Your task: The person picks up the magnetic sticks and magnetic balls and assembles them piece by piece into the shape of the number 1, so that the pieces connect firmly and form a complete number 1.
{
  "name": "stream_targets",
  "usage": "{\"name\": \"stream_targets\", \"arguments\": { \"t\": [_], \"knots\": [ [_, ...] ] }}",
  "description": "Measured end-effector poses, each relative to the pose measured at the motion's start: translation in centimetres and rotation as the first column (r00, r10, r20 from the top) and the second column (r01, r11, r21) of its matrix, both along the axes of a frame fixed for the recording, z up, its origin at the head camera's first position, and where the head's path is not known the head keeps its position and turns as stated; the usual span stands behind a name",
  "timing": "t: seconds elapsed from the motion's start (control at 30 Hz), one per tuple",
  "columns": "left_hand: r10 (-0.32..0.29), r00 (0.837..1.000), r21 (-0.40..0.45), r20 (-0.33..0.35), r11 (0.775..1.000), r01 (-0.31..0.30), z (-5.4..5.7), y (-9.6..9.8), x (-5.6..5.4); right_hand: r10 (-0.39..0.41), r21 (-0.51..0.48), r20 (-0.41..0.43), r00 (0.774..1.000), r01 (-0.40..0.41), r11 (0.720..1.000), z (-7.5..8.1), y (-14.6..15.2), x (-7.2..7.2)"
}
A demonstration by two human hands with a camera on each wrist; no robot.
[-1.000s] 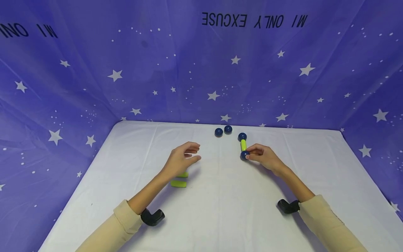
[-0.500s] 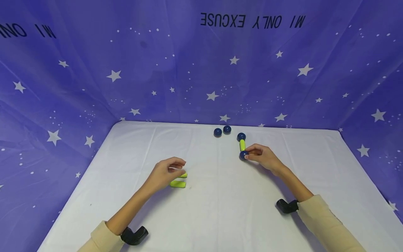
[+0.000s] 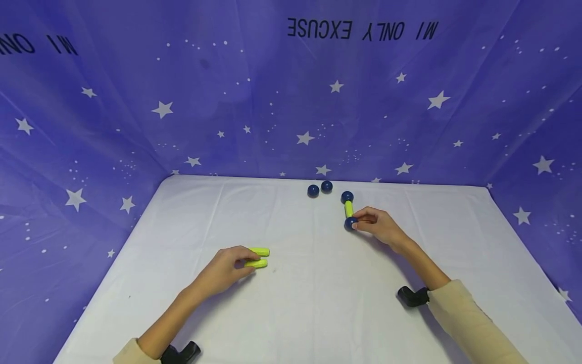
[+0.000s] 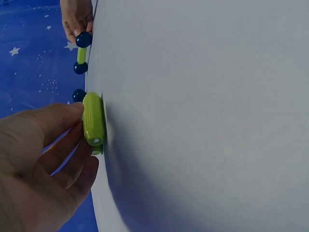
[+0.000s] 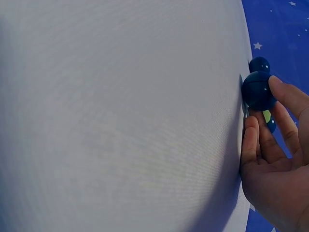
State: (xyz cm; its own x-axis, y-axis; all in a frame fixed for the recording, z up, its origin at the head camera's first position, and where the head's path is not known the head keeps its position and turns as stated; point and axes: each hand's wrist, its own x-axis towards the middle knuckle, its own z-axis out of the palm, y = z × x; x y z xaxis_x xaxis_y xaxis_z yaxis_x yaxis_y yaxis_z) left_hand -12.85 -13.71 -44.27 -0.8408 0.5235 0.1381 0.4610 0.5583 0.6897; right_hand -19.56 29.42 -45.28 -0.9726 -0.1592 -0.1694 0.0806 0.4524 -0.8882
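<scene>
My left hand [image 3: 226, 269] has its thumb and fingers around the nearer of two short yellow-green rods [image 3: 260, 263] at the left of the table. The other yellow-green rod [image 3: 261, 251] lies parallel just beyond it. In the left wrist view the thumb touches the side of the ribbed rod [image 4: 94, 119], which shows a small hole in its end. At the right, my right hand [image 3: 381, 228] pinches a dark blue ball [image 3: 349, 223]. A green rod [image 3: 348, 209] runs from that ball to another blue ball [image 3: 347, 197] farther back.
Two loose blue balls [image 3: 313, 191] sit near the table's back edge, left of the joined piece. White cloth covers the table [image 3: 313, 303]. A purple star-printed curtain [image 3: 273, 101] rises behind and at both sides.
My left hand has moved left and toward me, down to the yellow-green rods, and its fingers have closed around the nearer one. The right hand stays on its ball.
</scene>
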Motion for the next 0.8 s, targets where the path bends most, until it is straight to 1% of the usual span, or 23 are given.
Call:
{"name": "stream_targets", "arguments": {
  "t": [0.13, 0.27, 0.33, 0.5, 0.63, 0.77, 0.8],
  "knots": [
    [-0.009, 0.999, -0.047, -0.054, 0.999, 0.007, -0.1, 0.3, 0.0, 0.003, 0.002, 0.001, 1.0, -0.003, 1.0, 1.5, -0.7, 0.7],
    [0.019, 0.998, -0.073, -0.064, 0.997, -0.023, -0.2, 0.8, 0.0, 0.004, 0.021, -0.004, 1.0, -0.004, 1.0, 3.1, -1.5, 1.5],
    [0.03, 0.997, -0.087, -0.065, 0.996, -0.036, -0.3, 0.9, 0.0, 0.004, 0.022, -0.003, 1.0, -0.004, 1.0, 3.5, -1.6, 1.7],
    [0.027, 0.997, -0.14, -0.066, 0.989, -0.036, 0.0, 1.3, 0.0, 0.021, 0.003, -0.018, 1.0, -0.021, 1.0, 3.4, -1.5, 1.7],
    [0.024, 0.998, -0.187, -0.052, 0.982, -0.033, 0.4, 1.5, -0.1, 0.018, 0.008, -0.024, 1.0, -0.018, 1.0, 3.4, -1.5, 1.7],
    [0.018, 0.999, -0.202, -0.038, 0.979, -0.025, 0.5, 1.8, -0.2, 0.014, 0.011, -0.02, 1.0, -0.014, 1.0, 3.5, -1.5, 1.7],
    [0.014, 0.999, -0.195, -0.034, 0.981, -0.02, 0.5, 1.9, -0.2, 0.012, 0.011, -0.02, 1.0, -0.012, 1.0, 2.9, -1.2, 1.4]
  ]
}}
